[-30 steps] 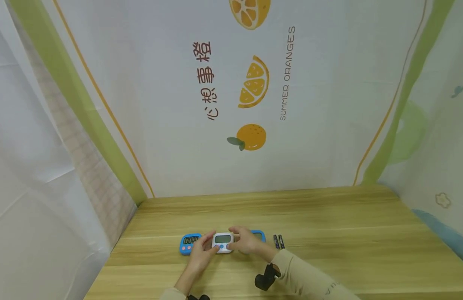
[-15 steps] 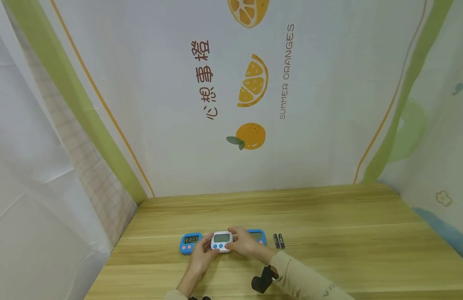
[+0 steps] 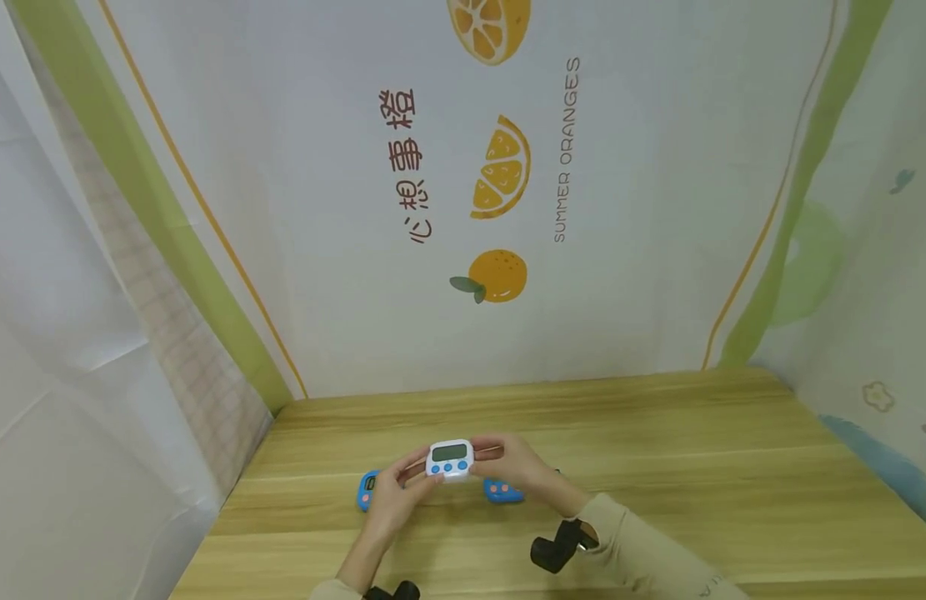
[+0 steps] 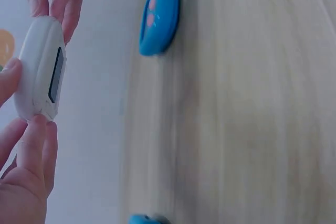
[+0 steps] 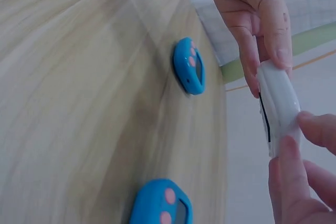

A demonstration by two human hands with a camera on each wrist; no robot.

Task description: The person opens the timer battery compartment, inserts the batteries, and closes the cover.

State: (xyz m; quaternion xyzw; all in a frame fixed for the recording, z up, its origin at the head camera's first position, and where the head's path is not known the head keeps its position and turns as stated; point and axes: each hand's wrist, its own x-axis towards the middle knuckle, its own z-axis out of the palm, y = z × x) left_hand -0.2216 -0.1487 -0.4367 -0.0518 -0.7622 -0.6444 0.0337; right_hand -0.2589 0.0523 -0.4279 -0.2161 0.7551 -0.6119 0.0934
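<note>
A white digital timer [image 3: 449,461] with a grey screen and blue buttons is held up above the table, its screen towards the head camera. My left hand [image 3: 392,493] pinches its left end with fingers and thumb. At the other end, my right hand [image 3: 518,467] grips it the same way. The left wrist view shows the timer [image 4: 39,69] edge-on, with a dark rectangular strip on its back side. In the right wrist view my left hand [image 5: 257,14] holds the upper end of the timer [image 5: 278,103], and right fingers [image 5: 294,171] hold the lower end.
A blue timer [image 3: 366,490] with pink buttons lies on the wooden table [image 3: 658,467], partly behind the left hand. Another blue timer [image 3: 503,490] lies below the right hand, partly covered. White printed cloth [image 3: 620,275] hangs behind the table.
Both hands have lifted the white timer higher off the table, and it is tilted more upright. The right forearm has shifted right and now covers most of the two small batteries.
</note>
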